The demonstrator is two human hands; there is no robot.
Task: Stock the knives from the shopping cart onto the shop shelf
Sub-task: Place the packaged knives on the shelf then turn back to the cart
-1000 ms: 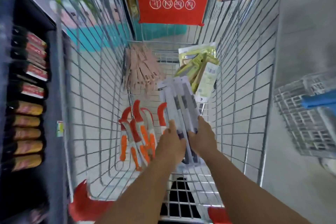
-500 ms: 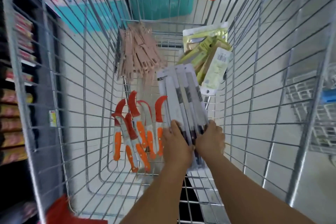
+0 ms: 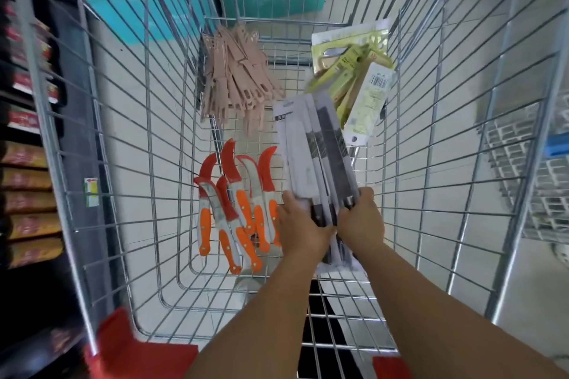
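Both my hands reach down into the wire shopping cart (image 3: pixel 129 194). My left hand (image 3: pixel 300 226) and my right hand (image 3: pixel 361 221) together grip the lower end of a bundle of grey carded knives (image 3: pixel 314 151), which fans upward from them. Left of the bundle, several knives with orange handles and red blade sheaths (image 3: pixel 237 203) lie on the cart floor. A heap of beige knives (image 3: pixel 237 77) leans in the far left corner. Yellow-green carded knife packs (image 3: pixel 357 80) lean in the far right corner.
A dark shop shelf (image 3: pixel 27 163) with rows of red and yellow packets runs along the left of the cart. A second wire cart with a blue handle (image 3: pixel 538 169) stands at the right on the pale floor. Red corner guards (image 3: pixel 135 354) mark the cart's near edge.
The camera has moved lower and closer into the cart. Both hands have stayed on the grey bundle, which now stands a little steeper and higher above the cart floor.
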